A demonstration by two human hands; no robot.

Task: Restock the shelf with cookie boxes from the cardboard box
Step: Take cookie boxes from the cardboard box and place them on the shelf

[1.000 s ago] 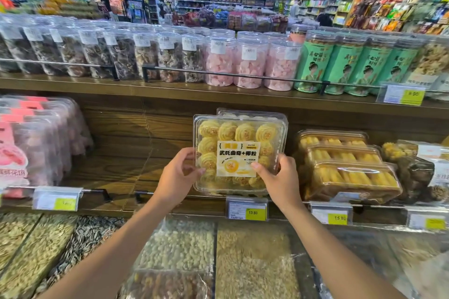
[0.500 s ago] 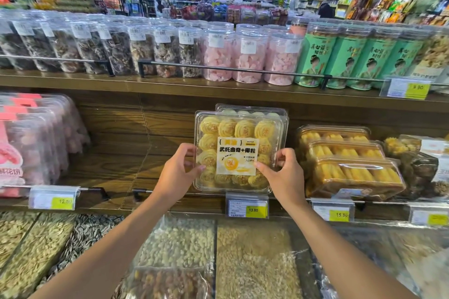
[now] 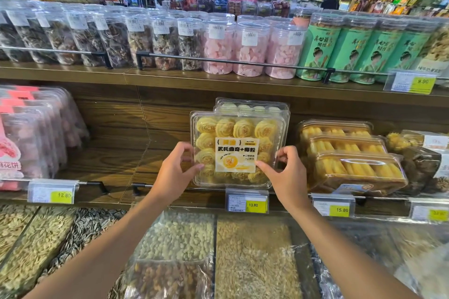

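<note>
A clear plastic cookie box (image 3: 237, 149) with yellow swirl cookies and a white-and-yellow label stands on edge on the wooden middle shelf (image 3: 126, 165), behind the shelf rail. A second cookie box (image 3: 252, 104) stands right behind it, mostly hidden. My left hand (image 3: 173, 172) pinches the front box's left edge, thumb on its face. My right hand (image 3: 288, 175) pinches its right edge the same way. The cardboard box is not in view.
Boxes of yellow stick biscuits (image 3: 352, 162) stand close on the right. Pink-labelled packs (image 3: 31, 138) fill the shelf's left end, with bare wood between. Jars line the upper shelf (image 3: 218, 80). Bins of seeds and nuts (image 3: 252, 257) lie below. Price tags (image 3: 246, 201) hang on the rail.
The box has shifted slightly up and back against the one behind. Both hands stay on its lower side edges.
</note>
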